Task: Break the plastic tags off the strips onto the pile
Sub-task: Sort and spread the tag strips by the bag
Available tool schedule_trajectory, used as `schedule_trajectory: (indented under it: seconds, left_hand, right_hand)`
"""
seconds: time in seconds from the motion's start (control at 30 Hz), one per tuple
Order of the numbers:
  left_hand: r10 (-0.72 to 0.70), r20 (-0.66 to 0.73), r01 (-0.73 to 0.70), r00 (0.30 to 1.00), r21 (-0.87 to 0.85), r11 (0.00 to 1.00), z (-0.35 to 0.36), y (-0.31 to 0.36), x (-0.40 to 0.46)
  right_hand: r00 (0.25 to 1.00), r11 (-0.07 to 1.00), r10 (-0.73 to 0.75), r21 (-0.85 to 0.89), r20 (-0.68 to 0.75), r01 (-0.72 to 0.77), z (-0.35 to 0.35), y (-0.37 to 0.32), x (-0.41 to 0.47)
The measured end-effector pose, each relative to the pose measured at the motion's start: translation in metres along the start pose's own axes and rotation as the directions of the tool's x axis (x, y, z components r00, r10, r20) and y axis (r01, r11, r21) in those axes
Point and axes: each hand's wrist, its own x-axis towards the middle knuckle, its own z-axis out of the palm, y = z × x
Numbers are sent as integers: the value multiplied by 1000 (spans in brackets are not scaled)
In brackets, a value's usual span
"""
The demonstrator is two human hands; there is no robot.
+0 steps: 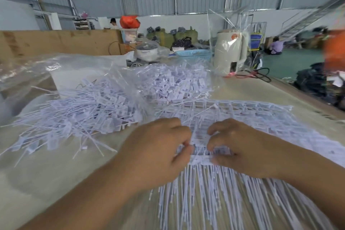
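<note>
A strip of white plastic tags (202, 152) lies in front of me, its long thin tails (205, 192) fanning toward me over the table. My left hand (158, 147) pinches the strip's left end with curled fingers. My right hand (237, 145) grips the strip just to the right, fingers curled over the tag heads. Both hands sit close together on it. More joined strips (252, 115) are stacked behind and to the right. A pile of loose tags (84, 114) spreads out at the left.
A clear bag of tags (173, 82) sits behind the pile. A cream kettle (231, 52) under plastic stands at the back right with a black cord (259, 74). A blue basket (194, 54) and a rice cooker (146, 51) are farther back. The table edge (308, 97) runs along the right.
</note>
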Motion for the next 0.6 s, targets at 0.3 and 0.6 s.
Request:
schedule_trajectory:
  seconds: [0.3,0.6]
  left_hand:
    - [-52,132,61,990,-61,996,59,-4,20]
    - [-143,-64,121,988,-273,954,59,-1,15]
  right_hand:
    - [954,974,225,25,-197,-224,-4,23,-18]
    - [923,926,377,-10,-81,-379,4,35,-18]
